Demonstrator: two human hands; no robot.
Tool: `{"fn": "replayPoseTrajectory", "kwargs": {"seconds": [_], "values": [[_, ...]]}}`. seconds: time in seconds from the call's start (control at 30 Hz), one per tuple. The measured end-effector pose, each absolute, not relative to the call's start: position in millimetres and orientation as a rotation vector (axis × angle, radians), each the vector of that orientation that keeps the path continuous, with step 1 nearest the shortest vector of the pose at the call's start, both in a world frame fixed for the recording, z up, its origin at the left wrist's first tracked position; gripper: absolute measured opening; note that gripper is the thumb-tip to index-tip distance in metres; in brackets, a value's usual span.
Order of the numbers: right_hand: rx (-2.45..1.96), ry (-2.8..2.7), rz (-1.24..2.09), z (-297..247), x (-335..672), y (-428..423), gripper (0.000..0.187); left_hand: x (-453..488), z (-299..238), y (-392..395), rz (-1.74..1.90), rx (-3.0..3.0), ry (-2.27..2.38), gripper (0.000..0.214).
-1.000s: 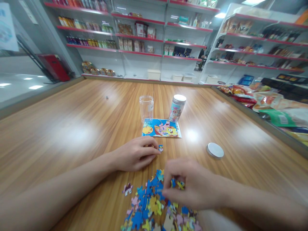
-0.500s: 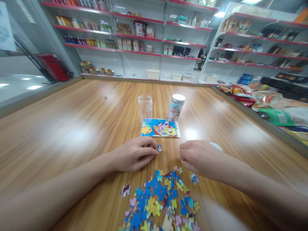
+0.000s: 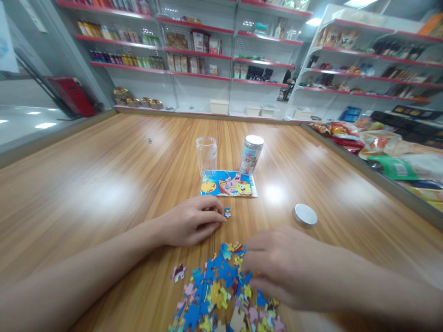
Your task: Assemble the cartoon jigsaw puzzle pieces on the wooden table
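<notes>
My left hand (image 3: pixel 194 220) rests on the table with curled fingers. Its thumb and index finger come together at the edge of a small blue and white jigsaw puzzle piece (image 3: pixel 227 212). Over the right side of a loose pile of jigsaw pieces (image 3: pixel 216 294) is my right hand (image 3: pixel 277 267), smeared by motion; whether it holds anything is hidden. A single maroon and pink piece (image 3: pixel 178 272) lies left of the pile. Beyond my left hand lies a cartoon picture card (image 3: pixel 228 184), mostly blue.
Behind the card stand a clear empty jar (image 3: pixel 206 154) and a printed canister (image 3: pixel 252 154) with a silver lid. A round silver lid (image 3: pixel 305 215) lies at the right. Snack packets (image 3: pixel 394 167) fill a bin beyond the table's right edge. Stocked shelves (image 3: pixel 197 50) line the back.
My right hand has moved down and toward me, from beside the left hand to over the pile, uncovering the silver lid. My left hand has stayed at its piece.
</notes>
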State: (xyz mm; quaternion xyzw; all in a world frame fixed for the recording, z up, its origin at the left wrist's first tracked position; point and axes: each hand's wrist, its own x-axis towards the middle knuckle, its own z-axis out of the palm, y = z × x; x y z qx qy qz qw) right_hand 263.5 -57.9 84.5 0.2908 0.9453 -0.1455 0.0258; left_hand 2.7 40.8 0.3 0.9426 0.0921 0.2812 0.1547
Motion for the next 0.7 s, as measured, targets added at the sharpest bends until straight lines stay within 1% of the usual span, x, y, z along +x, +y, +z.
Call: {"fn": "replayPoseTrajectory", "kwargs": {"seconds": [0.07, 0.13, 0.27, 0.33, 0.4, 0.47, 0.53, 0.57, 0.63, 0.7], "values": [[0.703, 2.987, -0.562, 77.2, 252.3, -65.5, 0.015, 2.1, 0.9, 40.5, 0.812, 2.698, 0.265, 0.026], [0.605, 3.017, -0.572, 69.3, 245.6, -69.6, 0.018, 1.8, 1.7, 40.4, 0.812, 2.698, 0.262, 0.026], [0.579, 3.025, -0.530, 57.4, 243.8, -71.0, 0.020, 2.1, 2.6, 40.7, 0.795, 2.702, 0.260, 0.026], [0.584, 3.026, -0.569, 54.9, 244.6, -70.1, 0.021, 2.6, 2.6, 40.7, 0.795, 2.703, 0.262, 0.026], [0.569, 3.025, -0.722, 54.9, 245.6, -67.5, 0.018, 3.2, 2.6, 40.6, 0.800, 2.702, 0.261, 0.026], [0.548, 3.000, -0.971, 56.7, 247.7, -61.7, 0.015, 4.1, 2.6, 40.5, 0.804, 2.702, 0.262, 0.026], [0.662, 3.020, -1.076, 58.1, 251.9, -51.9, 0.014, 4.8, 2.5, 40.5, 0.809, 2.701, 0.257, 0.026], [0.805, 3.071, -1.003, 57.9, 254.6, -45.9, 0.014, 5.0, 2.3, 40.6, 0.813, 2.700, 0.256, 0.026], [1.168, 3.166, -0.613, 54.7, 260.8, -33.2, 0.013, 5.1, 1.6, 40.9, 0.816, 2.698, 0.256, 0.025], [1.347, 3.139, -0.254, 48.8, 266.2, -22.3, 0.015, 4.6, 1.1, 41.1, 0.801, 2.701, 0.268, 0.025]]}}
